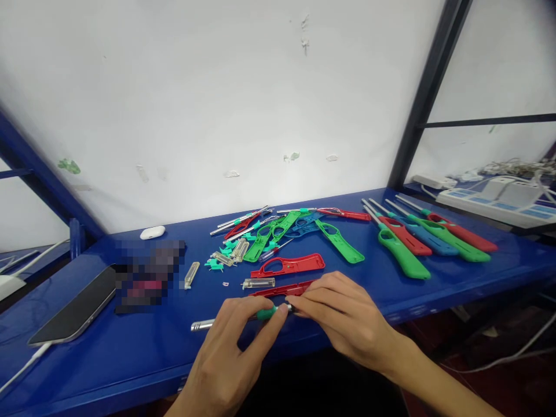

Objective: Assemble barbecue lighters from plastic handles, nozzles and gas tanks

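A black phone point(73, 310) lies on the left of the blue table point(143, 347). Near the front, your left hand point(230, 350) pinches the silver-and-green tube point(266, 313) in its fingers. Your right hand point(354, 318) blocks part of a red half-shell point(280, 289); I can't tell what its fingers hold. Five lighters point(434, 238) lie farther right.

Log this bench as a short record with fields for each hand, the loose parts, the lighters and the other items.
Left hand: pinching the green fitting of a metal tube
Right hand: fingertips near the fitting's other side; grip partly hidden
Beyond hands: clear tank, then red half-shell
Lighters: five at right; two green, two red, one blue
Left side: phone, white case
Surface: blue table
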### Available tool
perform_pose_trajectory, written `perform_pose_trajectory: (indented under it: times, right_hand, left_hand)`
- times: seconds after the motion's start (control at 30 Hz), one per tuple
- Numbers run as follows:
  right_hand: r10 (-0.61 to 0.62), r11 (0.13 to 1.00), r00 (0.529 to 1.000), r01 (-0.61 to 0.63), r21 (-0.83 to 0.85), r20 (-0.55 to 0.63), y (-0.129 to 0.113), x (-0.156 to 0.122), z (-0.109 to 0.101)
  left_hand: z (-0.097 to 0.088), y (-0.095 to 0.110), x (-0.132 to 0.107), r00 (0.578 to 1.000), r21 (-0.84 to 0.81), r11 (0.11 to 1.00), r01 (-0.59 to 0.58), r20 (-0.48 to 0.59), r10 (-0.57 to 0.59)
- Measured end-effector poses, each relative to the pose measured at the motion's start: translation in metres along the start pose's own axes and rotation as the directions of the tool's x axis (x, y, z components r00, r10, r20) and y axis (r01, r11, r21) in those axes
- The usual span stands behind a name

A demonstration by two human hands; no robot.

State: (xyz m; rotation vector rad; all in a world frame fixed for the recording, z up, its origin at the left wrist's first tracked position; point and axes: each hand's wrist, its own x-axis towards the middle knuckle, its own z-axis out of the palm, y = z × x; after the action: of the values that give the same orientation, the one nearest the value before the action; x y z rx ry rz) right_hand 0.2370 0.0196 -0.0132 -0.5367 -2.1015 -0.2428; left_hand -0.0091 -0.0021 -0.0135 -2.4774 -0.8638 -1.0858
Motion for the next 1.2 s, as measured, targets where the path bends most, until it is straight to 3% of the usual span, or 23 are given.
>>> perform_pose_trajectory:
  times: [0.4, 0.73, 0.97, 1.2]
  right_hand:
    - [-0.044, 0.994, 0.995, 0.053, -0.097, 0.092, 0.0, 0.0, -0.002]
    - [-0.057, 0.975, 0.975, 0.1, -0.197, 0.215, -0.004, 0.005, -0.001]
    - [0.011, 0.987, 0.985, 0.017, -0.16, 0.17, -0.007, 0.006, -0.001]
    - [0.116, 0.993, 0.99, -0.117, 0.009, 0.075, 0.0, 0.013, 0.002]
  left_hand:
    - [0.005, -0.002, -0.007, 0.999, -0.009, 1.0, -0.01, 0.053, 0.011]
    - [0.006, -0.001, -0.002, 0.999, 0.082, 0.996, 0.039, -0.003, -0.039]
    - [0.007, 0.001, 0.002, 0.997, 0.078, 0.995, 0.063, -0.05, -0.059]
    - [0.004, 0.0, 0.009, 0.987, -0.089, 0.99, 0.114, -0.102, -0.123]
